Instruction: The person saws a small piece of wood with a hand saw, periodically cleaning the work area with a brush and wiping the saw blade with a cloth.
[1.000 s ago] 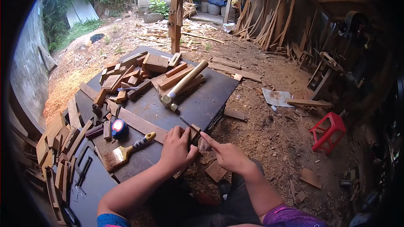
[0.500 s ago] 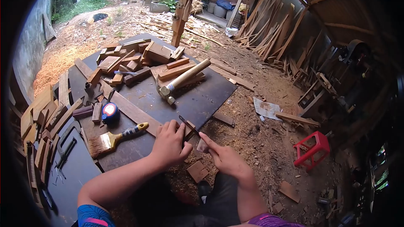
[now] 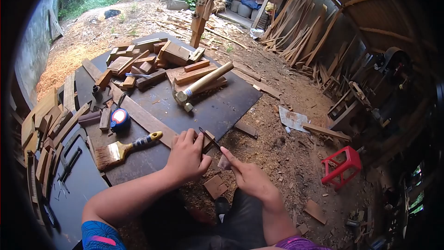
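Observation:
My left hand (image 3: 187, 153) lies at the near edge of the dark table, its fingers closed around a small piece of wood (image 3: 209, 137) that it partly hides. My right hand (image 3: 249, 173) grips a tool with a narrow dark blade (image 3: 212, 140) and a pale handle (image 3: 225, 162), index finger stretched along it. The blade lies across the wood, close beside my left fingertips. Left of that hand lies a paintbrush (image 3: 125, 151) with a yellow and black handle. Beyond the hands, a hammer (image 3: 203, 85) rests with its head toward me.
A blue tape measure (image 3: 119, 119), a long wooden strip (image 3: 143, 116) and piled wood blocks (image 3: 175, 55) lie on the table (image 3: 222, 115). A clamp (image 3: 69, 166) and nails are at left. A red stool (image 3: 342, 166) stands on the chip-covered ground at right.
The blade in my right hand has shifted very slightly to the right. My left hand stays in place on the wood, and the view has tilted a little.

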Demonstrator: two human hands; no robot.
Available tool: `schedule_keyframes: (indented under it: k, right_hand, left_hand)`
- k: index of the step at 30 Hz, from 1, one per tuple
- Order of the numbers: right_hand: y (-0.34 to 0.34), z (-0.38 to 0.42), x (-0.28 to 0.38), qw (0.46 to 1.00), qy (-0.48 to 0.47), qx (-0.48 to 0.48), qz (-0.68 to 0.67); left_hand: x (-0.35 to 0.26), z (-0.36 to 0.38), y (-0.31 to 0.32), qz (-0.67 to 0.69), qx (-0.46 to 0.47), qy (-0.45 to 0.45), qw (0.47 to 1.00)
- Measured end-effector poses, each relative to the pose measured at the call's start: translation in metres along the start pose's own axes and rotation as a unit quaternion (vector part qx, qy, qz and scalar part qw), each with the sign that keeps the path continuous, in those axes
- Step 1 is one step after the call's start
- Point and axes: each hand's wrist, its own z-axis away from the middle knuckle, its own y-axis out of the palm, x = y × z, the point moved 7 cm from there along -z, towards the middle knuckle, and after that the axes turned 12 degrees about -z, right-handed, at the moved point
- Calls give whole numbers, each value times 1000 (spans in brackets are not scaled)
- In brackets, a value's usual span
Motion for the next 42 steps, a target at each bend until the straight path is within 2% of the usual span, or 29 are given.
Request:
schedule_keyframes:
  k: [6, 10, 12, 15, 16, 19, 24, 29, 31, 33, 38, 42]
  right_hand:
    - [6, -52, 17, 1000, 16, 15, 10]
    - [10, -16, -3, 1000, -11, -15, -12]
    - [3, -1, -2, 1000, 27, 5, 11]
    - [6, -26, 4, 999, 39, 16, 12]
    - [6, -40, 11, 1000, 15, 3, 5]
    - [13, -57, 12, 1000, -24, -14, -9]
    - [18, -24, 3, 999, 38, -22, -8]
    - [12, -53, 5, 1000, -10, -9, -20]
    - [16, -57, 3, 1000, -17, -2, -23]
    - [17, -60, 9, 998, -61, -14, -29]
    - [10, -11, -6, 999, -22, -12, -44]
    - [9, -32, 3, 999, -23, -4, -34]
  left_hand:
    - [-2, 0, -3, 3, 0, 13, 1000]
    - [2, 1, -1, 1, 0, 9, 1000]
    - [-2, -1, -2, -20, -4, 9, 1000]
    - [0, -1, 1, 5, 1, -4, 1000]
    - [-1, -1, 0, -14, -20, 10, 1000]
    - [-1, -1, -3, -13, 1, 18, 1000]
    - [0, 1, -3, 9, 2, 6, 1000]
    - [-2, -1, -4, 0, 3, 8, 1000]
    - [-2, -2, -3, -3, 40, -8, 999]
    - [-1, -3, 0, -4, 34, 1, 999]
    - [0, 1, -2, -15, -34, 22, 999]
    - [-1, -2, 0, -5, -19, 1, 1000]
